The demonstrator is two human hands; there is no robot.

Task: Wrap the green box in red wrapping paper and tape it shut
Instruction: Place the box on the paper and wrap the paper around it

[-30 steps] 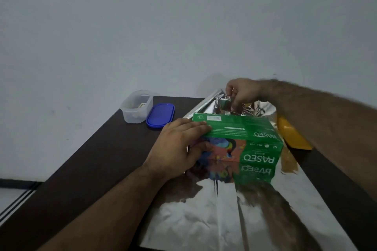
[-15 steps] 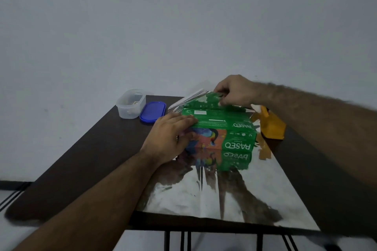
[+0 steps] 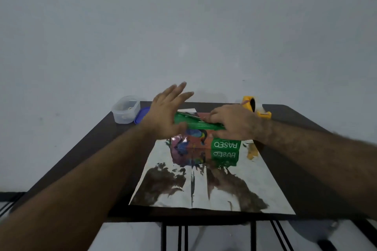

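Observation:
The green box [image 3: 224,145] stands on the silver inner side of the wrapping paper [image 3: 204,191], which lies spread over the dark table. The paper's far edge is pulled up over the box top, showing a red patch [image 3: 203,116]. My right hand [image 3: 234,122] lies on the box top and holds that paper edge down, thumb along the front upper edge. My left hand [image 3: 166,112] hovers above the box's left end, fingers straight and spread, holding nothing.
A yellow tape dispenser [image 3: 250,106] sits behind my right hand at the table's back. A clear plastic container [image 3: 124,112] and its blue lid [image 3: 140,115] stand at the back left. The dark table [image 3: 98,153] ends near the paper's front edge.
My left hand has lifted off the box's left side and opened. My right hand has drawn the paper's far edge over the box top. The view has pulled back.

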